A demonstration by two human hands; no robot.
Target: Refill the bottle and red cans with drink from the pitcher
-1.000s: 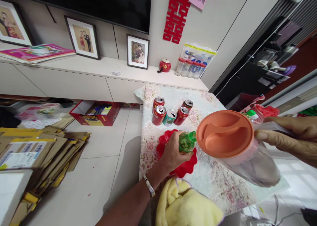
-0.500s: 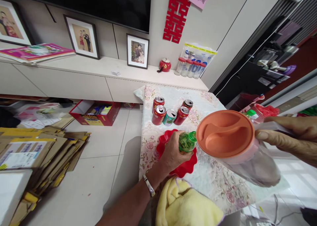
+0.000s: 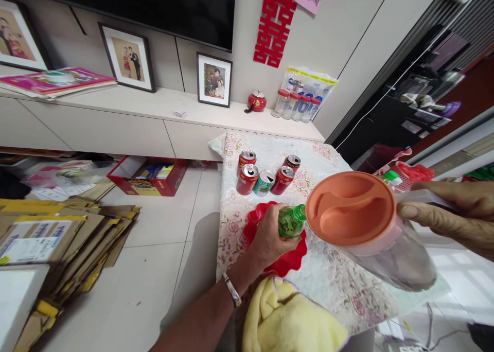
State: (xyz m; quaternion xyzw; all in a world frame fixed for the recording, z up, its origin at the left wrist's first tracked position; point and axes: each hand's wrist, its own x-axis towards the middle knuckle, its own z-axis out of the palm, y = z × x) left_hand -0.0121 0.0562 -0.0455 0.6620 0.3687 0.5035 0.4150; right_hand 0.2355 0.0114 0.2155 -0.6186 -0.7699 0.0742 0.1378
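Wrapped round a green plastic bottle (image 3: 290, 222), my left hand (image 3: 270, 239) keeps it tilted above a red scalloped plate (image 3: 283, 262). The bottle's uncapped mouth is close to the rim of a clear pitcher (image 3: 397, 262) with an orange lid (image 3: 353, 208). My right hand (image 3: 459, 213) grips the pitcher by its handle at the right edge, tipping it toward the bottle. Whether any liquid flows between them I cannot tell. Behind the plate stand several opened drink cans, among them a red can (image 3: 247, 181) and a teal can (image 3: 264, 183).
A yellow towel (image 3: 293, 318) lies at the near edge of the flowered tablecloth (image 3: 355, 300). Glass jars with red lids (image 3: 295, 107) and a red pot (image 3: 257, 101) line the cabinet behind. On the floor at left are flattened cardboard boxes (image 3: 88, 233) and a red box (image 3: 150, 179).
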